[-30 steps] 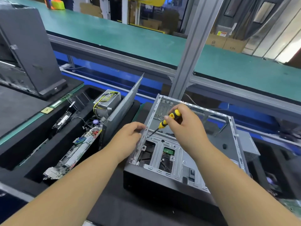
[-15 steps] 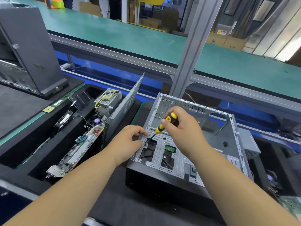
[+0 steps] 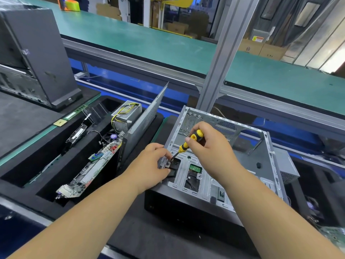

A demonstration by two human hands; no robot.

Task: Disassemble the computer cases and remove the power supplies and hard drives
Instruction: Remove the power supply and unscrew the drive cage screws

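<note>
The right hand (image 3: 209, 146) curls its fingers round the yellow-and-black handle of a screwdriver (image 3: 188, 142), thumb against the grip, and the shaft slants down and left to a screw (image 3: 168, 163) at the left edge of the open computer case (image 3: 265, 165). The left hand (image 3: 152, 165) rests on that same edge, its thumb and forefinger bent close together right beside the screw and the tool's tip (whether they actually pinch the screw or the metal tab under it cannot be told). The case lies on its side on a dark mat (image 3: 149, 238), its bare metal frame facing up, a small green board (image 3: 195, 168) showing through a cutout. To the left, a foam tray (image 3: 18, 186) holds a circuit board (image 3: 89, 174) and a power supply (image 3: 127, 114) with yellow wires; a grey side panel (image 3: 145, 116) leans between tray and case. Another case (image 3: 37, 53) stands far left.
</note>
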